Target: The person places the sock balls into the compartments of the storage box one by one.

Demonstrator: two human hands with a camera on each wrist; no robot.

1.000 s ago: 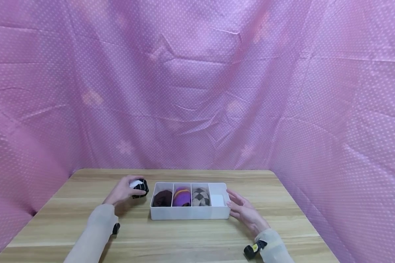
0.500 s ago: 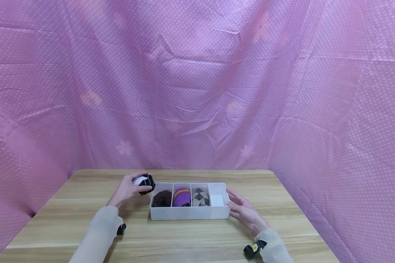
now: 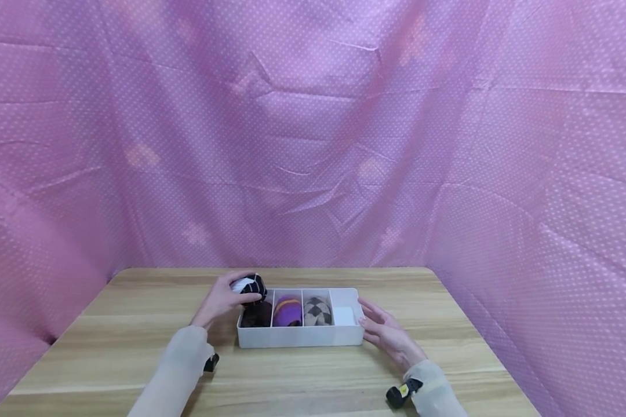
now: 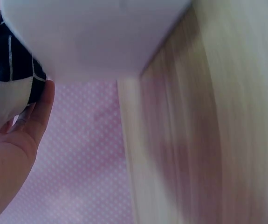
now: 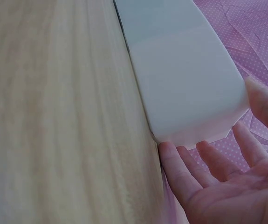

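My left hand (image 3: pixel 224 300) grips a rolled black-and-white sock ball (image 3: pixel 249 286), held just above the far left corner of the white divided box (image 3: pixel 299 337). In the left wrist view the sock ball (image 4: pixel 10 79) sits in my curled fingers beside the box wall (image 4: pixel 96 37). From left to right the box holds a dark brown sock roll (image 3: pixel 257 314), a purple one (image 3: pixel 288 311) and a grey argyle one (image 3: pixel 318 311); the right compartment (image 3: pixel 344 316) is bare. My right hand (image 3: pixel 382 330) lies with straight fingers against the box's right end (image 5: pixel 185 93).
The box stands on a wooden table (image 3: pixel 109 353) enclosed by pink dotted cloth (image 3: pixel 313 145) at the back and both sides. Black wrist devices (image 3: pixel 403 392) sit on both sleeves.
My left hand has carried the sock ball to the right and up, from the table left of the box to above its left corner. The right hand stayed put.
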